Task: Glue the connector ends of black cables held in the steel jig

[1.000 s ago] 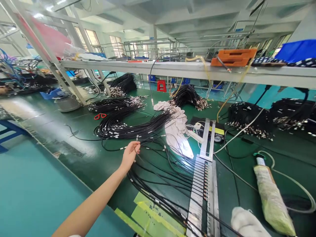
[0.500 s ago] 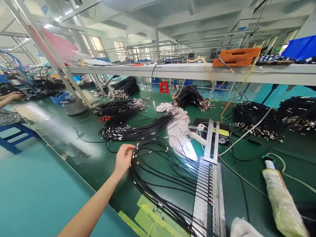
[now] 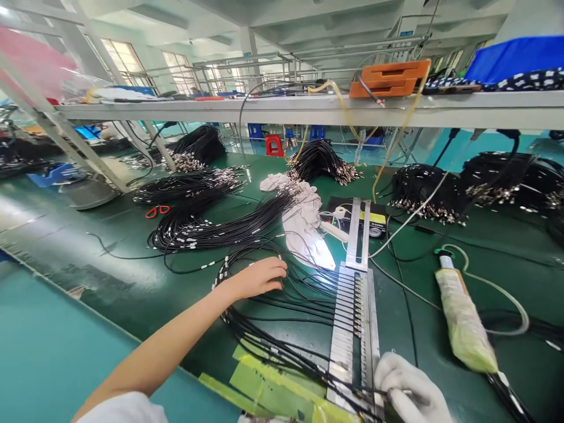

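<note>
Green bench: left hand resting on cables.

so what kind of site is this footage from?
Most likely a cable or wire-harness assembly workshop. Bundles of black cables with metal end connectors lie across a long green workbench, a slotted metal fixture holds cable ends in a row, and the left hand rests on loose cables while the gloved right hand is at the fixture.

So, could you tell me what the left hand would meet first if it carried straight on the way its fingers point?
Probably the slotted metal fixture: the left hand points right across the loose black cables it already rests on, though depth is unclear.
</note>
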